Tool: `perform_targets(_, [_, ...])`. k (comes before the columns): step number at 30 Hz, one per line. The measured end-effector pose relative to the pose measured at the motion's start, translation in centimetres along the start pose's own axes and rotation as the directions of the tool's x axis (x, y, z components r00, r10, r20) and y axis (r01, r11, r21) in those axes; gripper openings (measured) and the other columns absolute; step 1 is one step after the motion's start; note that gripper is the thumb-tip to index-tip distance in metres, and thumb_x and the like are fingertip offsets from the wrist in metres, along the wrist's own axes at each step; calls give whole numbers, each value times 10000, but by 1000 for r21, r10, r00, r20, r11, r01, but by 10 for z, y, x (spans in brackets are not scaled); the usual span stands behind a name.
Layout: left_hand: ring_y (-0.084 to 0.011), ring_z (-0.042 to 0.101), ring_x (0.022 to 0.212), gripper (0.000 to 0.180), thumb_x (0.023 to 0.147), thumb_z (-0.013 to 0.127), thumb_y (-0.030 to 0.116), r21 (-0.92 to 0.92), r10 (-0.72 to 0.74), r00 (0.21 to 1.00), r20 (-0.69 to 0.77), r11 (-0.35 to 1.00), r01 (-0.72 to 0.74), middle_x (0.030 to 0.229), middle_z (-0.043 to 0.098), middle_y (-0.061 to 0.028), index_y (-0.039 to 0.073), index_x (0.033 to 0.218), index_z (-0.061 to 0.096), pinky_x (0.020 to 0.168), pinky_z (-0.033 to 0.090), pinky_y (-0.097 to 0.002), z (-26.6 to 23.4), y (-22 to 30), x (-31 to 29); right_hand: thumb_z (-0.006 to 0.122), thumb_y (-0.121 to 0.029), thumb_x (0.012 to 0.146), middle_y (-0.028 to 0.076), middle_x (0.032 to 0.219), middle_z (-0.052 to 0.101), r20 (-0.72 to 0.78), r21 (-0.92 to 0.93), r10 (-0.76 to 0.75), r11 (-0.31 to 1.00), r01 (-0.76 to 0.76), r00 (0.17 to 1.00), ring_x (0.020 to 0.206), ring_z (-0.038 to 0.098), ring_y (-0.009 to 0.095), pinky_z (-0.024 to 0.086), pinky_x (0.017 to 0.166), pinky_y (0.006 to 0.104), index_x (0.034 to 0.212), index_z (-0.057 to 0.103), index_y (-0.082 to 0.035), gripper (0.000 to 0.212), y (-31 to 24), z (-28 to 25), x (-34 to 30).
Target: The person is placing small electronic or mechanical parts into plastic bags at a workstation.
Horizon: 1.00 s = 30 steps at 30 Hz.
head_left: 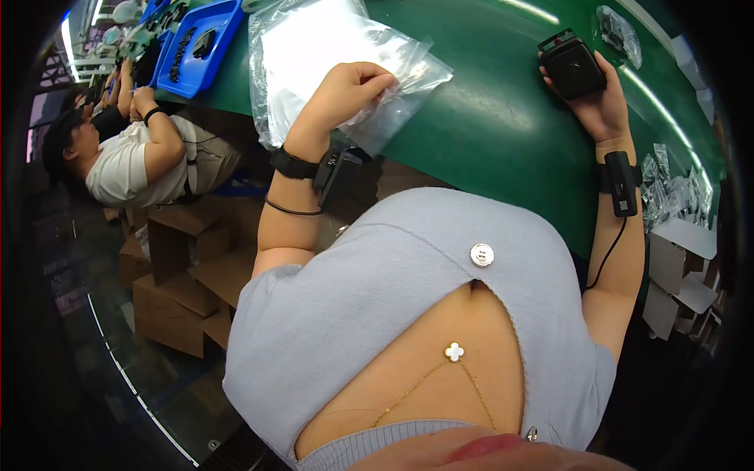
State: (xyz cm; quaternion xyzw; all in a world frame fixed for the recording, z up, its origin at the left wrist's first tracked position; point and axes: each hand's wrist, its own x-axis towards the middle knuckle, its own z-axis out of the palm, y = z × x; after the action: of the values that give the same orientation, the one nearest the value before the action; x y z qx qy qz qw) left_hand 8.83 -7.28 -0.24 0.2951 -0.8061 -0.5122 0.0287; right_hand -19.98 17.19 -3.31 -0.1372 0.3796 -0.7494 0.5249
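My left hand (349,96) is closed in a pinch, thumb and forefinger together, on the edge of a clear plastic bag (420,77). That bag lies on top of a stack of similar clear bags (302,43) on the green table. Off to the right, my right hand (610,111) holds a small black boxy device (575,69) with rounded corners from beneath and beside. A dark frame-like piece sticks out at the device's far edge. Its underside is hidden by my palm.
The green table (487,118) spans the front. A blue tray (192,47) with dark parts sits at far left, near a co-worker in a white shirt (129,161). Wrapped items (619,35) lie far right; silvery bags (667,192) and white boxes (675,255) are right. Cardboard boxes (169,306) stand lower left.
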Motion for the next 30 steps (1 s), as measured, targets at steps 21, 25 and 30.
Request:
perform_targets(21, [-293,593,715,200,803,637,199,448,403,915,-30,823,-348,754,629,-151,-1,797,639,663,472,-354,85,39,31,348,-347,939,210,1351,424,94,84,-22,996,14,995,1208,459,362,369,1039,462,1363,341,29,567,4,12,-4])
perform_targets(25, [-305,594,750,213,800,636,212,276,267,963,-12,927,-254,774,623,-164,0,787,635,673,471,-368,78,32,38,338,-348,938,208,1362,413,193,125,-17,992,-8,981,1220,447,364,361,1041,477,1362,344,29,567,5,13,-6])
perform_targets(30, [-261,575,708,190,824,635,201,325,197,980,8,927,-189,778,617,-121,14,862,630,653,467,-319,80,34,35,324,-344,936,216,1359,414,252,210,-29,977,-26,967,1222,445,368,357,1041,485,1361,345,29,566,14,40,-12])
